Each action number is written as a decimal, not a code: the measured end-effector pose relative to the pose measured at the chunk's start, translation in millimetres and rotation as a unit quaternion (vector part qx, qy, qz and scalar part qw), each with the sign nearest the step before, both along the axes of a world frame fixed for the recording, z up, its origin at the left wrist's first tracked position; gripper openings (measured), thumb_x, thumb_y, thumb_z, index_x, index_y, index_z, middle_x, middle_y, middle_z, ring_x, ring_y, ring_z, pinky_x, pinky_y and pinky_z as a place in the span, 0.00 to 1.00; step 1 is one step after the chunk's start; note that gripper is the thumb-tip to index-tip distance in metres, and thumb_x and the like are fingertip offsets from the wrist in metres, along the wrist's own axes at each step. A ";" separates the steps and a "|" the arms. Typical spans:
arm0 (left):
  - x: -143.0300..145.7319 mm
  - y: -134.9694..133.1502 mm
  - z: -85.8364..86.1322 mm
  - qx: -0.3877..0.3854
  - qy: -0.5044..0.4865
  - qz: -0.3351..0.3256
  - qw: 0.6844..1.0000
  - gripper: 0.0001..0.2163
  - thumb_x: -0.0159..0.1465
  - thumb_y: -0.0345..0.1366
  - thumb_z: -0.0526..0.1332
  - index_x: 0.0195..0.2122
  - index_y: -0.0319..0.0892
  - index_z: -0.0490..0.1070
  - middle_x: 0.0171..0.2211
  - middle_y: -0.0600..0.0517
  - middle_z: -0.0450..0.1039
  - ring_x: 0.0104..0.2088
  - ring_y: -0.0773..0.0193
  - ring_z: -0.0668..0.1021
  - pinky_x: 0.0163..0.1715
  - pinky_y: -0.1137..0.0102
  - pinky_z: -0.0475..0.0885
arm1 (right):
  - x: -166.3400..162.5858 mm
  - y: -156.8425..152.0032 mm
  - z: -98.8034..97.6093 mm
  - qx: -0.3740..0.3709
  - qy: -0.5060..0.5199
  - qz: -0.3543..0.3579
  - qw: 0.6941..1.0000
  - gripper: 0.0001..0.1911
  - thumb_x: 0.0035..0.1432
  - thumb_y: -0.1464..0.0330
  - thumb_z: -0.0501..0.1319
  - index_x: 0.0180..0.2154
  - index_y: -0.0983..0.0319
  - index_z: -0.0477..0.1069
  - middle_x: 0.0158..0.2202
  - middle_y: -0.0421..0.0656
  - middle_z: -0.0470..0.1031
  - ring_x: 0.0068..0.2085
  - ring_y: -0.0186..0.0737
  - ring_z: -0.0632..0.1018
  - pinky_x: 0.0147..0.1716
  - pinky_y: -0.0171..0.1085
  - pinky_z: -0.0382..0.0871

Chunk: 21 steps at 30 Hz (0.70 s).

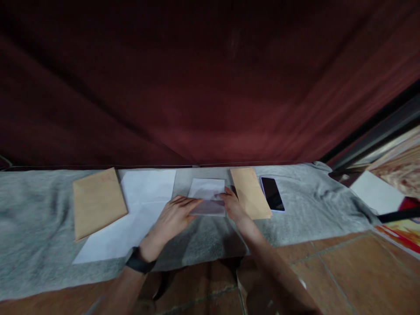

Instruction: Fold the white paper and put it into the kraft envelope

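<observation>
A small folded white paper [207, 192] lies on a grey cloth [39, 227] in front of me. My left hand [175, 216] rests flat on the paper's near left part, fingers stretched out. My right hand [232, 204] touches the paper's right edge with its fingers curled toward it; whether they pinch the sheet is unclear. A black band sits on my left wrist [140, 261]. A large white sheet [138, 205] lies just left of my left hand. A narrow brown envelope [251, 192] lies just right of my right hand.
A larger brown envelope [97, 202] lies at the left, partly on the white sheet. A black phone [272, 193] lies right of the narrow envelope. A dark red curtain [197, 87] hangs behind. Brown floor tiles [328, 271] are near me; papers [377, 192] lie at far right.
</observation>
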<state>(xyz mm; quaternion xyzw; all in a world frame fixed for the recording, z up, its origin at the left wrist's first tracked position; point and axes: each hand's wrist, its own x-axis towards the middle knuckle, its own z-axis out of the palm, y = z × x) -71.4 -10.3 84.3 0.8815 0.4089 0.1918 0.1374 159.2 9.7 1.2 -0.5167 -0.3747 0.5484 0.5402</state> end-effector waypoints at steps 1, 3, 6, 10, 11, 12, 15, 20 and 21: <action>-6.8 2.4 -1.6 -0.013 -0.011 0.013 1.000 0.22 0.62 0.32 0.64 0.58 0.50 0.77 0.52 0.48 0.81 0.51 0.53 0.82 0.57 0.59 0.74 | 1.4 0.2 -0.3 -0.001 -0.001 0.002 1.000 0.19 0.52 0.60 0.61 0.46 0.60 0.72 0.41 0.46 0.82 0.40 0.47 0.82 0.40 0.42 0.77; -17.1 5.7 -5.1 -0.047 -0.045 0.027 0.998 0.21 0.62 0.34 0.65 0.56 0.51 0.78 0.52 0.49 0.82 0.51 0.53 0.82 0.57 0.59 0.74 | 3.6 -0.6 0.3 0.003 0.004 0.013 1.000 0.18 0.52 0.62 0.61 0.45 0.60 0.73 0.41 0.46 0.83 0.41 0.48 0.82 0.43 0.44 0.77; -21.6 5.1 -8.3 -0.132 -0.124 0.011 0.983 0.14 0.63 0.39 0.64 0.49 0.51 0.82 0.49 0.50 0.83 0.49 0.54 0.83 0.53 0.62 0.77 | 5.3 -3.6 1.8 0.021 0.020 0.033 0.999 0.17 0.54 0.62 0.61 0.46 0.59 0.74 0.41 0.46 0.83 0.42 0.49 0.83 0.45 0.46 0.77; -15.6 1.2 -5.9 -0.229 -0.225 -0.006 0.947 0.12 0.64 0.45 0.64 0.42 0.48 0.84 0.47 0.48 0.84 0.48 0.54 0.84 0.51 0.62 0.78 | 4.3 -4.2 2.0 0.026 -0.008 0.030 0.999 0.18 0.55 0.59 0.61 0.46 0.59 0.74 0.39 0.45 0.82 0.42 0.49 0.82 0.45 0.47 0.77; -14.1 1.4 -5.2 -0.241 -0.240 0.002 0.940 0.12 0.63 0.45 0.64 0.41 0.47 0.84 0.46 0.48 0.84 0.48 0.53 0.84 0.50 0.63 0.78 | 3.8 -3.2 1.7 0.025 -0.022 0.023 0.999 0.18 0.55 0.59 0.62 0.46 0.59 0.74 0.39 0.44 0.82 0.42 0.49 0.82 0.45 0.46 0.77; -13.0 2.3 -4.8 -0.247 -0.251 0.015 0.936 0.12 0.62 0.46 0.65 0.40 0.47 0.84 0.45 0.47 0.84 0.47 0.53 0.84 0.49 0.63 0.78 | 3.4 -1.9 1.5 0.027 -0.041 0.017 0.999 0.18 0.55 0.59 0.62 0.46 0.59 0.74 0.38 0.43 0.81 0.42 0.48 0.82 0.45 0.45 0.76; -12.8 8.4 -7.2 -0.259 -0.268 0.065 0.926 0.13 0.59 0.47 0.68 0.38 0.46 0.84 0.42 0.46 0.84 0.44 0.52 0.84 0.47 0.63 0.78 | 3.4 1.8 0.9 0.047 -0.143 0.001 0.989 0.19 0.57 0.60 0.62 0.49 0.59 0.74 0.38 0.43 0.80 0.42 0.48 0.81 0.46 0.45 0.75; -19.5 19.7 -22.4 -0.317 -0.316 0.122 0.886 0.24 0.51 0.48 0.72 0.47 0.42 0.82 0.43 0.43 0.84 0.40 0.53 0.83 0.38 0.65 0.77 | 10.0 -1.2 -1.7 0.111 -0.327 -0.017 0.938 0.25 0.61 0.66 0.58 0.59 0.59 0.71 0.51 0.49 0.79 0.55 0.50 0.77 0.56 0.47 0.72; -20.8 21.3 -26.5 -0.326 -0.314 0.131 0.882 0.25 0.50 0.49 0.72 0.47 0.41 0.81 0.42 0.43 0.84 0.36 0.54 0.82 0.35 0.66 0.76 | 11.6 -2.9 -2.3 0.120 -0.348 -0.017 0.930 0.27 0.60 0.68 0.58 0.61 0.61 0.70 0.53 0.51 0.78 0.57 0.50 0.77 0.58 0.47 0.72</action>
